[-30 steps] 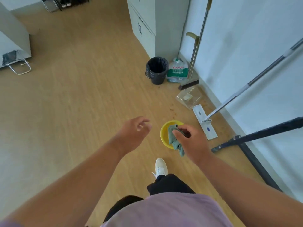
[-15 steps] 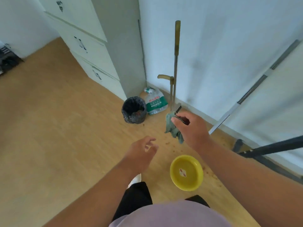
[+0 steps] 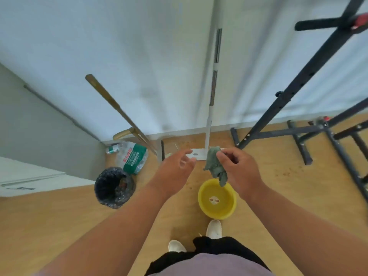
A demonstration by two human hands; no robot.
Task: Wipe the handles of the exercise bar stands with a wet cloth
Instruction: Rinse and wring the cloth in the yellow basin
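Observation:
My right hand point(image 3: 237, 168) pinches a crumpled grey-green wet cloth point(image 3: 215, 165), which hangs above a yellow basin point(image 3: 217, 199) on the floor. My left hand point(image 3: 177, 166) hovers just left of the cloth, fingers relaxed and holding nothing. The black exercise bar stand point(image 3: 298, 80) rises at the right against the white wall, with a padded handle point(image 3: 318, 23) near its top and its black feet point(image 3: 302, 148) on the wood floor.
A flat mop point(image 3: 211, 108) leans on the wall straight ahead, a broom with dustpan point(image 3: 121, 112) leans at the left. A black-lined bin point(image 3: 113, 187) and a water bottle pack point(image 3: 133, 158) sit by a grey cabinet point(image 3: 39, 136). My white shoes point(image 3: 214, 229) stand behind the basin.
The view has swung right toward the wall and the stand. My right hand still grips the cloth, now lifted over the basin, and my left hand has come closer to it.

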